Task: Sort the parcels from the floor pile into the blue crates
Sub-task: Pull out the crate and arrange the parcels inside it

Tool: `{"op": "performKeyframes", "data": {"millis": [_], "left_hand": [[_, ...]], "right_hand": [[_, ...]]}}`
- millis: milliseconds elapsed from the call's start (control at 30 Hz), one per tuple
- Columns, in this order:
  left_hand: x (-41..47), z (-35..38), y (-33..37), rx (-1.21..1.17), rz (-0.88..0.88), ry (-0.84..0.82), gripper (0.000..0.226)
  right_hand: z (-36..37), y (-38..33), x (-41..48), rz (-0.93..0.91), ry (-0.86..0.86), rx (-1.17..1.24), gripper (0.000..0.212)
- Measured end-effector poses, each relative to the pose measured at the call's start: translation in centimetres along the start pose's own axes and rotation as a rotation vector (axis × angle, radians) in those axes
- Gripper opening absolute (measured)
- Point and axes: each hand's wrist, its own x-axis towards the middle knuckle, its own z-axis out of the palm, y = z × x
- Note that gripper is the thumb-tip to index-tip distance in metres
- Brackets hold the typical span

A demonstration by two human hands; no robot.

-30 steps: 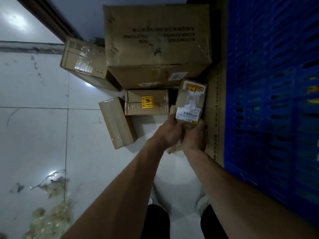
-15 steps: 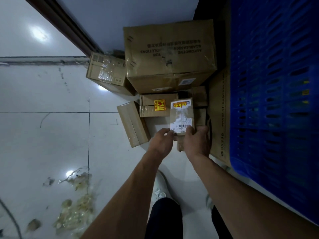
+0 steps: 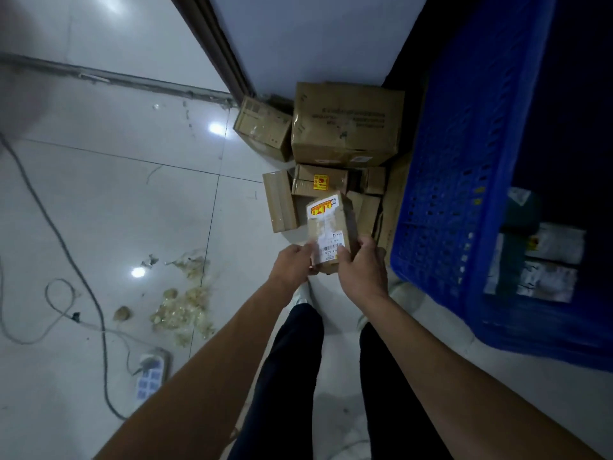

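Pale floor tiles (image 3: 99,200) lie beneath us, one small parcel lifted.
Our left hand (image 3: 291,265) and right hand (image 3: 361,270) curl their fingers round the taped parcel (image 3: 331,227), held above the floor beside the blue crate (image 3: 464,161); beyond it sits the cardboard pile (image 3: 345,134).

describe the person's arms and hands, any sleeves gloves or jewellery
Both are bare. The left hand and right hand wear no gloves, and no ring shows. The left forearm and right forearm show no sleeve as far as the frame's edge, and no watch or band at either wrist. Below them, dark trousers cover the legs.
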Motion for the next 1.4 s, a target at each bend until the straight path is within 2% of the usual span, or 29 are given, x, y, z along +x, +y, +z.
{"op": "performKeyframes", "data": {"millis": [67, 333, 567, 733, 933, 1033, 1167, 1267, 1400], "left_hand": [[-3.5, -1.2, 1.0, -0.032, -0.001, 0.015, 0.041], [-18.5, -4.2, 9.2, -0.102, 0.096, -0.043, 0.026], [-26.0, -5.1, 13.3, -0.28, 0.236, -0.041, 0.039], [-29.1, -5.2, 15.7, -0.317, 0.349, -0.094, 0.048], [-30.2, -3.6, 17.9, -0.327, 0.394, -0.222, 0.039], [-30.7, -2.2, 18.8, -0.342, 0.429, -0.26, 0.04], [-30.7, -0.3, 19.2, -0.28, 0.452, -0.172, 0.07], [-30.4, 1.5, 19.0, -0.227, 0.501, -0.139, 0.061], [-31.1, 5.5, 18.6, -0.011, 0.515, -0.205, 0.052]], "right_hand": [[-2.4, -1.2, -3.0, -0.04, -0.04, 0.017, 0.049], [-13.1, -6.8, -12.9, -0.151, -0.105, 0.216, 0.041], [-21.1, -10.1, -18.9, -0.226, -0.163, 0.297, 0.034], [-25.9, -10.7, -21.7, -0.245, -0.126, 0.441, 0.019], [-28.4, -8.2, -23.4, -0.175, 0.006, 0.681, 0.027], [-28.7, -7.0, -24.1, -0.141, 0.005, 0.777, 0.042], [-29.5, -5.8, -24.4, -0.131, -0.017, 0.802, 0.042], [-30.8, -4.6, -23.5, -0.132, 0.015, 0.783, 0.037], [-33.4, -1.3, -21.1, -0.119, 0.06, 0.726, 0.036]]}}
